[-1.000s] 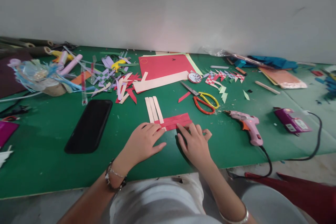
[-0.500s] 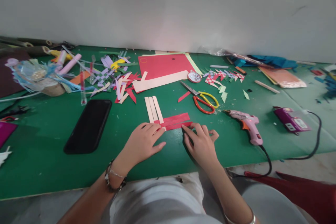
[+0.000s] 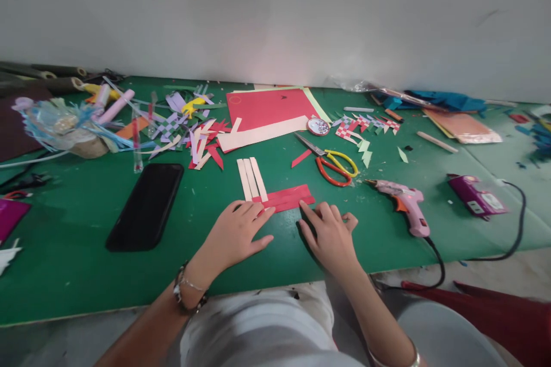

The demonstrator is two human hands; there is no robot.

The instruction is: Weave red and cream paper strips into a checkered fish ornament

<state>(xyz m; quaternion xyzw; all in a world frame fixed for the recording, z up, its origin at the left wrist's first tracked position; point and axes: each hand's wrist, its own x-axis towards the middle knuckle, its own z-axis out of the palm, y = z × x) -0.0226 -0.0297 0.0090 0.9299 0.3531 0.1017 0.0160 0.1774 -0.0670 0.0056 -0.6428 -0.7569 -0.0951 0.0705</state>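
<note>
Red paper strips (image 3: 286, 198) lie side by side on the green table, crossing the lower ends of several cream paper strips (image 3: 252, 179). My left hand (image 3: 239, 232) rests with spread fingers over the crossing, its fingertips pressing the strips and covering part of them. At the strips' right end, my right hand (image 3: 329, 235) touches the lowest red strip with its index fingertip; its other fingers are apart and bent. Neither hand grips anything. A pair of scissors (image 3: 331, 163) with red and yellow handles lies open above my right hand.
A black phone (image 3: 145, 206) lies left of my left hand. On the right are a pink glue gun (image 3: 404, 203) with a cable and a purple box (image 3: 477, 195). Behind sit red paper (image 3: 269, 106), a small round dish (image 3: 318, 125) and a pile of paper scraps (image 3: 206, 143).
The lowest red strip has moved up against the strip above it, closing the gap at the right end. My right index finger has moved slightly with it; my left hand stays nearly still.
</note>
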